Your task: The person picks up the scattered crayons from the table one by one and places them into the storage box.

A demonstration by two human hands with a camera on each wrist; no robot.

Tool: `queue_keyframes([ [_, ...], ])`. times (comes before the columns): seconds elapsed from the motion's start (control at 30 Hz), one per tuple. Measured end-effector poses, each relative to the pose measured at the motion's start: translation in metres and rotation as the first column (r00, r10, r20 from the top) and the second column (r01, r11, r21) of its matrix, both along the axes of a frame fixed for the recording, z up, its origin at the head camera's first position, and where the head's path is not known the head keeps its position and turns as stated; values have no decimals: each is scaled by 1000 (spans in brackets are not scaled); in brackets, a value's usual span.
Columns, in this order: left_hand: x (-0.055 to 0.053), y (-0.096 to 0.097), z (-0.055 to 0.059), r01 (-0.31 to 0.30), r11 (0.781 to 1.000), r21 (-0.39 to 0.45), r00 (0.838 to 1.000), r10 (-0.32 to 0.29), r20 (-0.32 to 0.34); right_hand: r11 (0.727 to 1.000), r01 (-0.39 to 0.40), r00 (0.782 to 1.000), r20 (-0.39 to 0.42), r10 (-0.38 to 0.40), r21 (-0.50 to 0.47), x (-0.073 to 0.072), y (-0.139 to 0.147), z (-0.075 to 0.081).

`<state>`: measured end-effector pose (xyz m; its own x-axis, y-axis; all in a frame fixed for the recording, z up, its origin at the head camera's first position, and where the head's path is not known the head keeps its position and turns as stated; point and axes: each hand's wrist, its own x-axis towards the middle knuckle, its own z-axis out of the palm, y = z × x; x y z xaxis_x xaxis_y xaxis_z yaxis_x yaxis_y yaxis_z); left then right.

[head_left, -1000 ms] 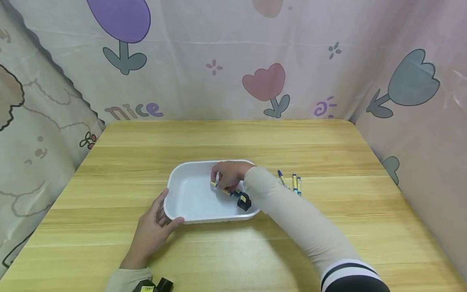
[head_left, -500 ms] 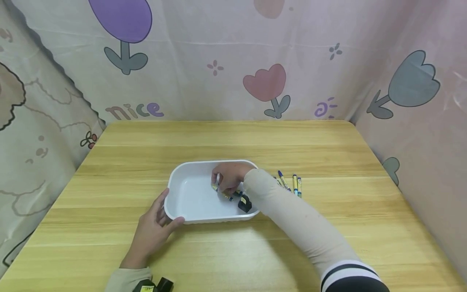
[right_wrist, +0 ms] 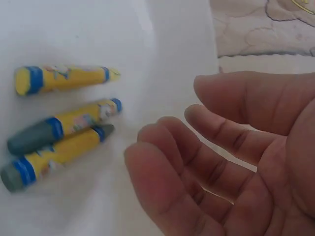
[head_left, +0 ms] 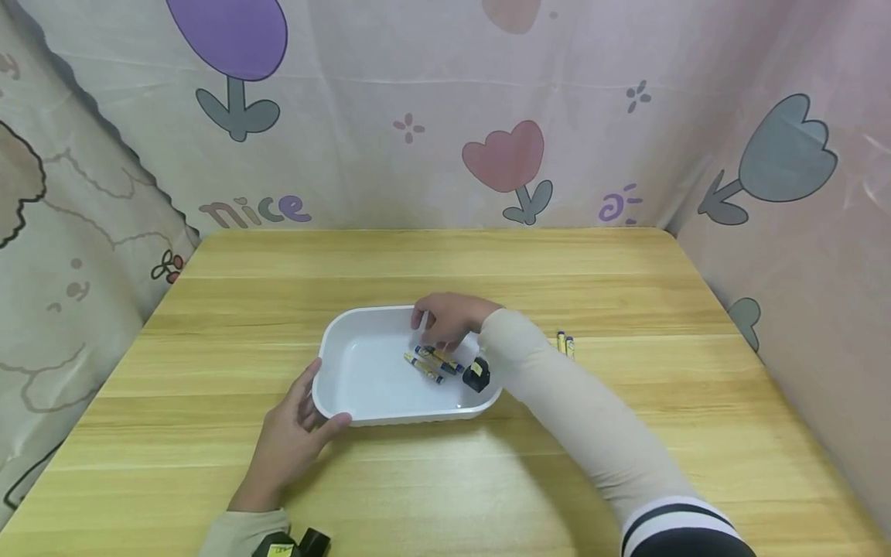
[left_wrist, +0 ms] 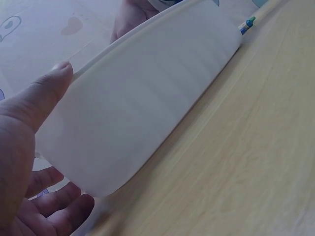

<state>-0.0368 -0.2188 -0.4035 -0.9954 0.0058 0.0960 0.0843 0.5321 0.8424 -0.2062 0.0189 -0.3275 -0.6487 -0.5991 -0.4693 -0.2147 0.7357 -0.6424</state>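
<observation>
My left hand [head_left: 288,445] grips the near left corner of a white plastic tray [head_left: 362,391]. Its thumb lies on the rim, and the other fingers curl around the corner, as the left wrist view shows. Over the tray's right half, my right hand [head_left: 452,319] hovers with loosely bent fingers and nothing between them. Beside its fingertips, three crayons lie on the tray floor: a yellow crayon [right_wrist: 64,80] and two grey-green crayons [right_wrist: 64,127], all in yellow wrappers with blue bands.
On the wooden table [head_left: 557,480], right of the tray, more crayons [head_left: 561,342] lie partly behind the right sleeve. A crayon with a green tip [left_wrist: 247,25] shows past the tray in the left wrist view. A patterned curtain [head_left: 376,155] stands behind the table.
My right hand has let go of crayons, which now lie on the tray floor, and has lifted back and slightly right. The left hand stays on the tray.
</observation>
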Motion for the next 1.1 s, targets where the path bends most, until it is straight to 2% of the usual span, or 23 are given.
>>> queue_keyframes([
  [0.27,0,0,1,-2,1000,5,1000,2,1,999,51,999,-16,-51,-10,-5,25,16],
  [0.53,0,-1,1,5,1000,17,1000,-5,0,993,108,994,-26,-109,-52,-11,65,21],
  [0.73,0,-1,0,4,1000,17,1000,-4,3,983,168,986,-10,-169,-73,-15,98,18],
  [1.1,0,-1,-1,3,1000,27,1000,-3,1,972,234,972,33,-234,-28,-17,153,2],
])
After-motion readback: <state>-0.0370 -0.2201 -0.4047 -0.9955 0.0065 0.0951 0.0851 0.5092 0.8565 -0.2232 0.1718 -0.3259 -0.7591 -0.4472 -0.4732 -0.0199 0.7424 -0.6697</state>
